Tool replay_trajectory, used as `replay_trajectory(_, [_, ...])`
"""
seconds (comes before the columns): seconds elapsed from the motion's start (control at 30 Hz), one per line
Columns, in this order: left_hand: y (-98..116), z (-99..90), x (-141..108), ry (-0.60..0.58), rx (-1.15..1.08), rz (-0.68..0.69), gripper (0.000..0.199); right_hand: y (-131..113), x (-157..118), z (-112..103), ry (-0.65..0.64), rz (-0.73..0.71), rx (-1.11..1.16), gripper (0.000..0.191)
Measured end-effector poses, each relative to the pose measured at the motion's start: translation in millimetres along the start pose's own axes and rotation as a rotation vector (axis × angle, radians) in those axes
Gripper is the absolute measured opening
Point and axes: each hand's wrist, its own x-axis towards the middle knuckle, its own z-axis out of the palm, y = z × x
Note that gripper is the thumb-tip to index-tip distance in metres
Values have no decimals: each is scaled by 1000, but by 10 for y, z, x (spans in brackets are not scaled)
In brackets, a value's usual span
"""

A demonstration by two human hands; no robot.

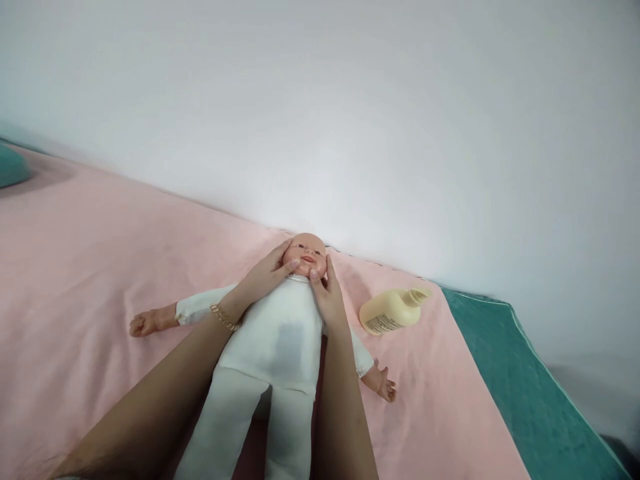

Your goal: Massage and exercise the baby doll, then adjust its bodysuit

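Head view: we cradle a white cloth-bodied, plastic-headed doll (280, 313).
Left hand (270, 272) and right hand (329, 297) curl round its face (307, 249); gentle, even pressure seems needed next.

Wears on the left wrist one bracelet (225, 318), gold-toned, formed of open, rounded links in a single chain-like row. Shows bare skin along the left forearm (150, 397) and the right forearm (345, 400). Bears a plain, bare wrist on the right side. Has slim, smooth fingers on the left hand (275, 270) and the right hand (327, 297), with rounded nails visible on both thumbs. Cannot be judged for finer link detail or clasp at this distance
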Motion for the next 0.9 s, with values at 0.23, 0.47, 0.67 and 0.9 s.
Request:
replay_trajectory(0.23, [-142,36,37,-7,-34,43,81,-16,-5,46,27,-33,-69,93])
replay_trajectory(0.47, [-162,42,51,20,10,29,82,42,19,31,45,-51,-150,90])
replay_trajectory(0.67, [-41,18,5,0,54,46,76,89,33,-5,17,-65,-132,88])
replay_trajectory(0.9, [-98,9,35,-12,102,56,70,87,35,-45,-9,-45,-112,83])
